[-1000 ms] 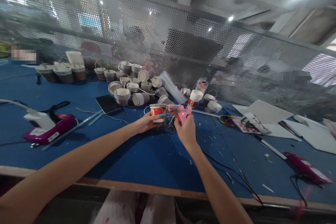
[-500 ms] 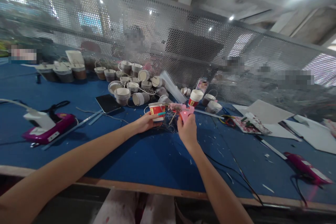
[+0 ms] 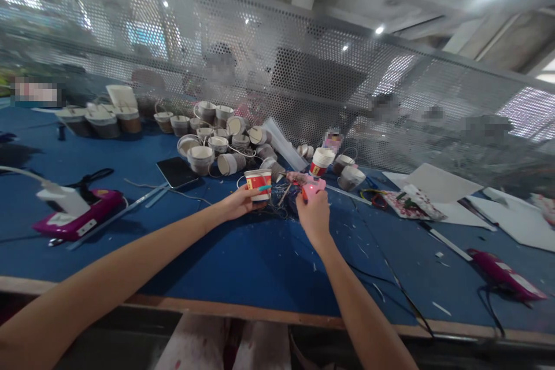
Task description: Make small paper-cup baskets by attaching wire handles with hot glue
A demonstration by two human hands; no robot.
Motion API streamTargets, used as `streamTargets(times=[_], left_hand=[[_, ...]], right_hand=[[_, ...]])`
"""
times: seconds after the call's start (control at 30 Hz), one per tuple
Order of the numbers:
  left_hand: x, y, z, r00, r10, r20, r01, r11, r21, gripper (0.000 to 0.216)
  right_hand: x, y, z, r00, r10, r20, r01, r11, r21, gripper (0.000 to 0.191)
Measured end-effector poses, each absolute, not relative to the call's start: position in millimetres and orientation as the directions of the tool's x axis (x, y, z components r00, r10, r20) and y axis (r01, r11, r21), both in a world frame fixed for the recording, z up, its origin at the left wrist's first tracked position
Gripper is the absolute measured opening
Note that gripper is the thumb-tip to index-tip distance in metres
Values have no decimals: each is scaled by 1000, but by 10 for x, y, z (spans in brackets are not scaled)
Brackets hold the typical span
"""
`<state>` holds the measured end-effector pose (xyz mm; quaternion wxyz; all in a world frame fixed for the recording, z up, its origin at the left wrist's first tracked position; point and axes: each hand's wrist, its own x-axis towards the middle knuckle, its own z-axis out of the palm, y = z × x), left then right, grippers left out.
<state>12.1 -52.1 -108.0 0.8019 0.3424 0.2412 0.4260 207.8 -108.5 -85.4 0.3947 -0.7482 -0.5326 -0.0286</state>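
My left hand (image 3: 238,201) is closed round a red and white paper cup (image 3: 259,183), holding it upright just above the blue table (image 3: 243,254). My right hand (image 3: 313,214) grips a pink glue gun (image 3: 310,187) whose nozzle points left toward the cup, with a small gap between them. A tangle of thin wire (image 3: 277,205) lies on the table between my hands. A black cord (image 3: 381,283) runs from the gun toward the table's front edge.
A heap of brown-lined paper cups (image 3: 221,141) and a dark phone (image 3: 177,171) lie behind my hands. A stack of red cups (image 3: 321,162) stands at the right. Magenta glue guns rest at far left (image 3: 80,217) and far right (image 3: 503,274). White sheets (image 3: 437,185) lie right. A perforated metal screen (image 3: 277,81) backs the table.
The glue gun has drawn slightly right, away from the cup, which stays in my left hand. The view shifted a little.
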Motion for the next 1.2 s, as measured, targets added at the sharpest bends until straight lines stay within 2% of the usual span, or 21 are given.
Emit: streamTargets(times=[0.13, 0.27, 0.37, 0.47, 0.53, 0.57, 0.63, 0.73, 0.93, 1.07, 1.2], left_hand=[[128, -538, -1062, 508, 853, -116, -510, 407, 758, 34], [138, -531, -1087, 521, 849, -85, -524, 397, 753, 29], [143, -516, -1126, 522, 850, -70, -522, 383, 762, 29], [154, -506, -1156, 518, 852, -73, -503, 373, 779, 32], [163, -508, -1162, 521, 851, -57, -494, 356, 793, 38], [169, -513, -1161, 527, 849, -40, -492, 343, 800, 42], [180, -530, -1153, 538, 843, -1, -492, 314, 812, 51], [206, -561, -1137, 524, 851, 20, -483, 278, 830, 56], [258, -583, -1150, 478, 878, 11, -441, 229, 868, 54], [243, -555, -1192, 509, 861, 18, -433, 238, 870, 52], [207, -544, -1202, 536, 844, 9, -442, 271, 855, 50]], right_hand=[[2338, -1009, -832, 530, 747, 401, 796, -276, -539, 37], [2615, -967, -827, 692, 649, 318, 705, -510, -493, 56], [2648, -994, -819, 699, 581, 417, 713, -526, -463, 57], [2450, -1043, -806, 557, 583, 592, 828, -331, -453, 42], [2233, -1074, -817, 373, 673, 639, 882, -44, -469, 35], [2120, -1090, -833, 265, 720, 641, 856, 130, -500, 35], [1922, -1121, -881, 101, 803, 587, 699, 362, -617, 35], [1758, -1159, -951, 7, 879, 476, 528, 401, -748, 31], [1760, -1132, -989, 47, 951, 306, 375, 267, -888, 13], [1763, -1073, -969, -53, 992, 115, 2, 115, -993, 16], [1817, -1120, -791, -350, 935, 54, -347, -76, -935, 25]])
